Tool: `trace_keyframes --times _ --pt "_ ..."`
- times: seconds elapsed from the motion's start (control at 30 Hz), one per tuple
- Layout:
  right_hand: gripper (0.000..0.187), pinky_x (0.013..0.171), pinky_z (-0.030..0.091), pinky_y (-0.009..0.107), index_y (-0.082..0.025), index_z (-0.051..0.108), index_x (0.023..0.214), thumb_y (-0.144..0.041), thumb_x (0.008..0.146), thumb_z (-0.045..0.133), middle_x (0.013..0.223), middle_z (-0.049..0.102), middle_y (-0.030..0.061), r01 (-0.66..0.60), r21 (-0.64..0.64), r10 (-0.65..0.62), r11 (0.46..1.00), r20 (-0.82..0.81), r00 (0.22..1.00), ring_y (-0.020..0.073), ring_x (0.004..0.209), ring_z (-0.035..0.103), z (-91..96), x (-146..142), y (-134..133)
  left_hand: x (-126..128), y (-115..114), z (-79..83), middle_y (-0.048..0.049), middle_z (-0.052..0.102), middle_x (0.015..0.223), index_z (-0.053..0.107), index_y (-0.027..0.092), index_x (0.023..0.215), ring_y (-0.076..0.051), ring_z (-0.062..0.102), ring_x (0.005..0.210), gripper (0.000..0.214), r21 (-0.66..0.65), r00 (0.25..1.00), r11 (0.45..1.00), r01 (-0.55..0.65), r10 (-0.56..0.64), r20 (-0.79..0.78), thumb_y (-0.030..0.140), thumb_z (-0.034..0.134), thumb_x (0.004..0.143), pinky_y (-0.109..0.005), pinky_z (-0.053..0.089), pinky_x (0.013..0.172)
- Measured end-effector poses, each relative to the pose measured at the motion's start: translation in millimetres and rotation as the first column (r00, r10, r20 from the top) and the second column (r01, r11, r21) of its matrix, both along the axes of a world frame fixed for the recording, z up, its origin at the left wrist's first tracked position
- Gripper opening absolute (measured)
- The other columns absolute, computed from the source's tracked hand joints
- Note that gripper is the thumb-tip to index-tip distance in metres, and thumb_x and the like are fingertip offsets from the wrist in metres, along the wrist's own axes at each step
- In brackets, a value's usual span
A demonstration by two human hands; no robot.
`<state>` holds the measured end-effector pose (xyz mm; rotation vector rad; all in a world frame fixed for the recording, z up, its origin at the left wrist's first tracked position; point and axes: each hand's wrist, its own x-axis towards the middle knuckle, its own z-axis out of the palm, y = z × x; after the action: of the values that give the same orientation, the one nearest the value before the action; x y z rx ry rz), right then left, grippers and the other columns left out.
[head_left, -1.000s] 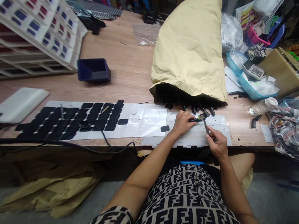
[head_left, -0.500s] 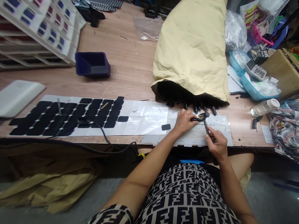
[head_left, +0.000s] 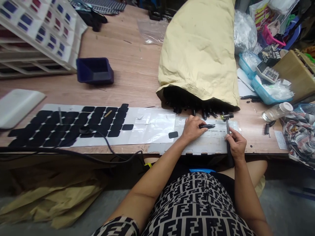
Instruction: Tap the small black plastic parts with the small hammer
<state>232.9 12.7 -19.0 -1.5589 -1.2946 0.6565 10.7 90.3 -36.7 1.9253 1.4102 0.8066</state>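
- Your left hand point(head_left: 193, 128) has its grip closed on the 9 o'clock end of a slim black rod point(head_left: 208, 126). Fingers and thumb pinch it flat against the white sheet point(head_left: 209, 141) at the near edge of the bench point(head_left: 133, 82).
- The rod's long axis runs 9 to 3 o'clock, and its free tip pokes out past your fingertips toward 3 o'clock.
- Your right hand point(head_left: 236, 144) sits at about 4 o'clock from that tip, with its grip wrapped shut round the handle of a small hammer point(head_left: 227, 124).
- The hammer's handle runs 6 to 12 o'clock. Its head is at the 12 o'clock end, near the rod's tip on the 3 o'clock side but apart from it.
- You cannot tell whether the head rests on the sheet or hangs just above it.
- A paper sack point(head_left: 199, 52) lies at 12 o'clock from the rod, and a loose black pad point(head_left: 173, 134) sits at 8 o'clock from your left hand.
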Motion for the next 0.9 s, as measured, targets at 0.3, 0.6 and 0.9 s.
trace_keyframes --times 0.3,0.6,0.9 --pt "0.041 0.065 0.048 0.030 -0.015 0.075 0.116 -0.033 0.079 0.070 0.062 0.062 -0.0040 -0.015 -0.024 0.013 1.000 -0.090 0.996 0.0129 0.059 0.055 0.8 0.9 0.7 -7.5 -59.8 25.6 -0.0032 0.058 0.138 0.079 0.030 0.088 -0.031 0.044 0.134 0.013 0.171 0.770 0.752 0.636 -0.631 -0.092 0.038 0.079 0.079 -0.048 0.034 0.115" --pt "0.041 0.057 0.041 0.026 -0.016 0.074 0.119 -0.033 0.082 0.067 0.065 0.057 -0.0043 -0.051 -0.051 0.050 0.997 -0.028 0.998 0.0111 0.057 0.049 -1.3 -1.0 -2.4 16.5 -108.6 3.1 0.0001 0.045 0.159 0.076 0.031 0.098 -0.034 0.042 0.143 0.027 0.107 0.760 0.787 0.608 -0.537 -0.367 0.015 0.055 0.091 -0.054 0.035 0.115" --pt "0.041 0.056 0.041 0.025 -0.016 0.073 0.122 -0.031 0.084 0.065 0.068 0.052 -0.0043 -0.067 -0.045 0.068 0.997 0.017 0.998 0.0102 0.058 0.045 -4.8 -0.9 -4.7 14.1 -103.8 10.1 -0.0079 0.057 0.146 0.073 0.024 0.098 -0.035 0.050 0.133 0.013 0.202 0.804 0.782 0.589 -0.544 -0.239 0.027 0.070 0.086 -0.051 0.040 0.110"
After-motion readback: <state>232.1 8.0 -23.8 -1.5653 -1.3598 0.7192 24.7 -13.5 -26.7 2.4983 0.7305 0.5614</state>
